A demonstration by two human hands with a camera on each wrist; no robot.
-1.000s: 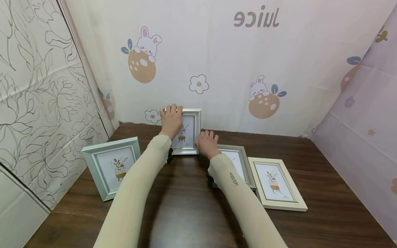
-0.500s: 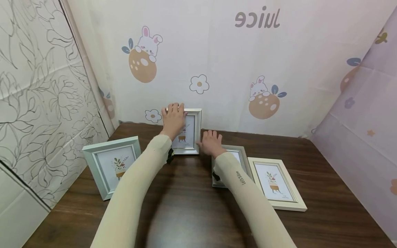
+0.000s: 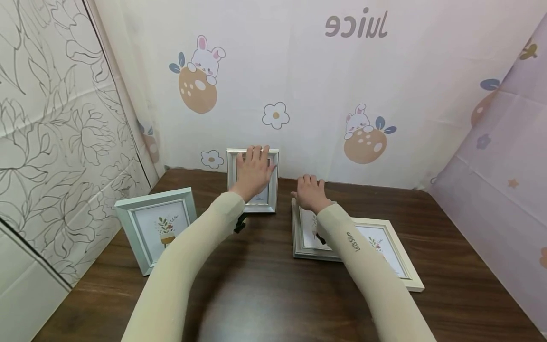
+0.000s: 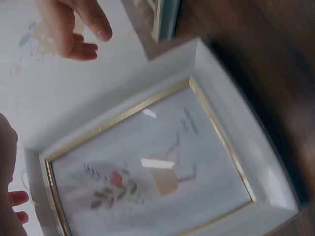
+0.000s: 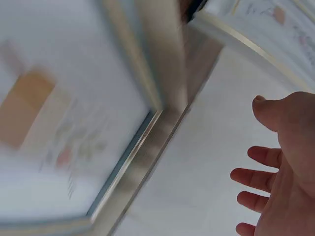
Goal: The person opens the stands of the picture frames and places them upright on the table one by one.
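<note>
A white-silver picture frame [image 3: 273, 202] with a gold inner edge stands upright by the back wall. My left hand [image 3: 254, 175] overlaps its upper part in the head view, fingers extended and fingertips right at the top edge. My right hand [image 3: 310, 192] hovers at the top edge of a grey picture frame [image 3: 299, 247], which sits to the right. In the right wrist view its fingers [image 5: 253, 178] are spread, with nothing between them and the thumb. The right forearm hides part of the grey frame's print.
A cream picture frame [image 3: 412, 280] lies on the right, partly behind the right sleeve. On the left stands a pale green picture frame [image 3: 128, 223], overlapped by the left sleeve. The brown wooden table [image 3: 252, 294] meets a patterned wall covering [image 3: 307, 85] at the back.
My left hand has slid right along the top of the white-silver frame, uncovering its left corner. The right hand has left that frame's right side and moved right to the grey frame.
</note>
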